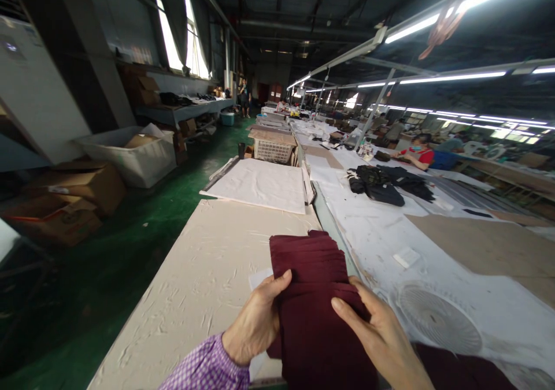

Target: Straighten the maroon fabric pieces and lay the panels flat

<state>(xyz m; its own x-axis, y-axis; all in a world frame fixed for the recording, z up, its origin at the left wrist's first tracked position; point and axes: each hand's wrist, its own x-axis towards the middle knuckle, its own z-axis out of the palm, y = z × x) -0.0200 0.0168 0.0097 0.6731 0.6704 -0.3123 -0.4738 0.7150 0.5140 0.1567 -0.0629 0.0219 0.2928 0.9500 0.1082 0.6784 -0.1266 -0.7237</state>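
Fingers of the left hand (pixel 259 316) curl around one side of the maroon fabric (pixel 323 326), thumb on top; the right hand (pixel 381 326) grips the opposite side, thumb pressed flat. Both are partly closed. The layered fabric lies above the beige table (pixel 191 263), beside the white worktable (pixel 373 251) bearing black garments (pixel 376 185).

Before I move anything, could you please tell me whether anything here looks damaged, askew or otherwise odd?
The beige covering left of the maroon fabric looks odd: small raised wrinkles pucker its otherwise flat surface. Nothing else clearly stands out.
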